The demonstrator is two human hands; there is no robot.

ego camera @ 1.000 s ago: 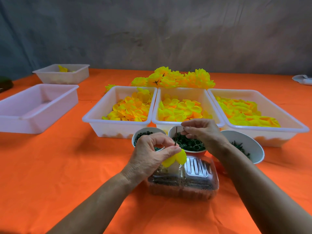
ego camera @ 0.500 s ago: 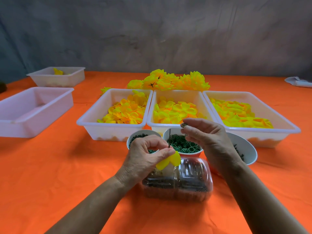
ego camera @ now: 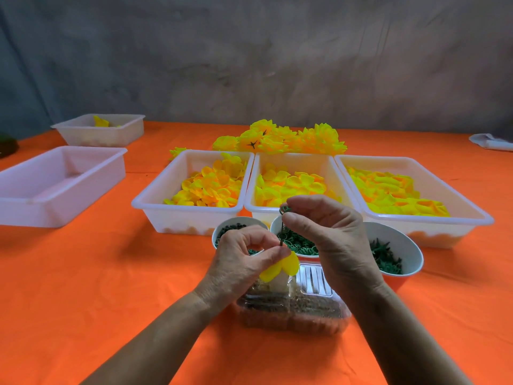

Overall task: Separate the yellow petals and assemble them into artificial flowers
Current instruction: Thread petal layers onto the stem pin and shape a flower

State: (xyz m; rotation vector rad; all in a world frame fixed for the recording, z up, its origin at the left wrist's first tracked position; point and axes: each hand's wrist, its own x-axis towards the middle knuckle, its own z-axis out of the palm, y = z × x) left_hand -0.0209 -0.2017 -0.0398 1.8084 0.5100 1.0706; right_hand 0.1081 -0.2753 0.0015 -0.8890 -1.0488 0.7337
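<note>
Two hands work at desk centre. The left hand (ego camera: 244, 262) pinches yellow petals (ego camera: 280, 269) threaded on a thin green stem (ego camera: 282, 232), held upright so parts can slide down it. The right hand (ego camera: 327, 232), at one o'clock from it, pinches a small green ring (ego camera: 285, 209) at the stem's tip. Petal trays (ego camera: 191, 215) sit at twelve o'clock, finished flowers (ego camera: 280, 140) beyond.

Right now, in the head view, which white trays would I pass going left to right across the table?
Empty tray → left petal tray → middle petal tray → right petal tray.
</note>
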